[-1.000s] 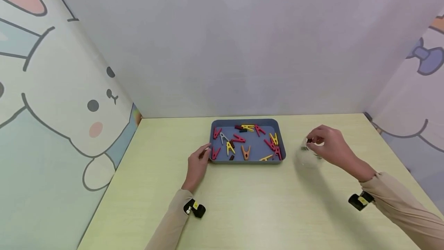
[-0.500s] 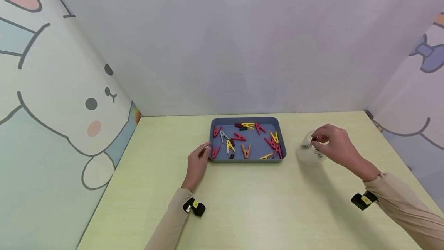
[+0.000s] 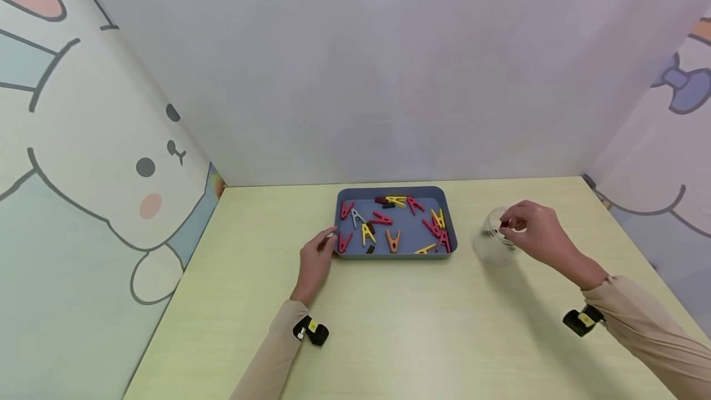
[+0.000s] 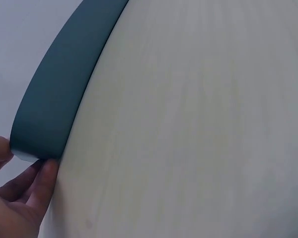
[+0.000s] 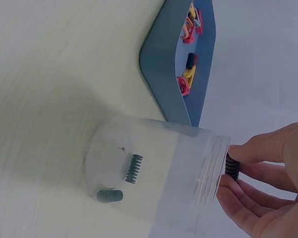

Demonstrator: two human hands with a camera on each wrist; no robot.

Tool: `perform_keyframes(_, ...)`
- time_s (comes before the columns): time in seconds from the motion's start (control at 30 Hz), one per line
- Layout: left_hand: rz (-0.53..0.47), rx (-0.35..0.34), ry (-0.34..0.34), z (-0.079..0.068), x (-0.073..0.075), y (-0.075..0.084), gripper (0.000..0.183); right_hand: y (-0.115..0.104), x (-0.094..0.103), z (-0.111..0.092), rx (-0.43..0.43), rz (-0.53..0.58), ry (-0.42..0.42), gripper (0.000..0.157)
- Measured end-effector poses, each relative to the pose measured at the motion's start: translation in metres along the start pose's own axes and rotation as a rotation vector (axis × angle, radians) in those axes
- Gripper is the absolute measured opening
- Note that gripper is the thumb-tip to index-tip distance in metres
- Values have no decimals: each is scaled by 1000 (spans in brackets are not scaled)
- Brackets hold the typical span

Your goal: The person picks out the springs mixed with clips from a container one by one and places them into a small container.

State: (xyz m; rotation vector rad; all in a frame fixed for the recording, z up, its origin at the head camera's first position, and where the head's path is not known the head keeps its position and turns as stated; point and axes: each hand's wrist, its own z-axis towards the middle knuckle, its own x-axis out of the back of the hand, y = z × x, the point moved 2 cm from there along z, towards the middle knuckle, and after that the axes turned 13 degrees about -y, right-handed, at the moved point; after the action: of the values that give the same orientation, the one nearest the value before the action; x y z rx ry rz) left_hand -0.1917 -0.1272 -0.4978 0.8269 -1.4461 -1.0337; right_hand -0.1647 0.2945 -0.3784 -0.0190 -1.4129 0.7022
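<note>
We see the right hand [image 3: 536, 236] pinching a dark ribbed piece [image 5: 232, 167] at the mouth of the clear jar [image 5: 164, 148], right of the tray [image 3: 389, 257] of clips on the bench [image 3: 389, 326] (two similar pieces [image 5: 134, 168] lie inside). The left hand [image 3: 315, 270], fingers relaxed, touches the tray's near left corner. We judge this the placing step; next calls for centring the piece over the opening, then releasing.
</note>
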Motion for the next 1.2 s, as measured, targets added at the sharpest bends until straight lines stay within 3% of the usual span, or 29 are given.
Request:
perform_keyframes(0.4, 6, 32, -9, 1, -1, -2, 32, 6, -3, -5, -31, -9, -16, 13)
perform_keyframes(0.73, -15, 0, -15, 2, 0, -1, 32, 8, -5, -7, -33, -19, -7, 12)
perform_keyframes(1.2, -8, 20, -14, 2, 0, -1, 31, 16, -4, -3, -32, -33, 5, 11)
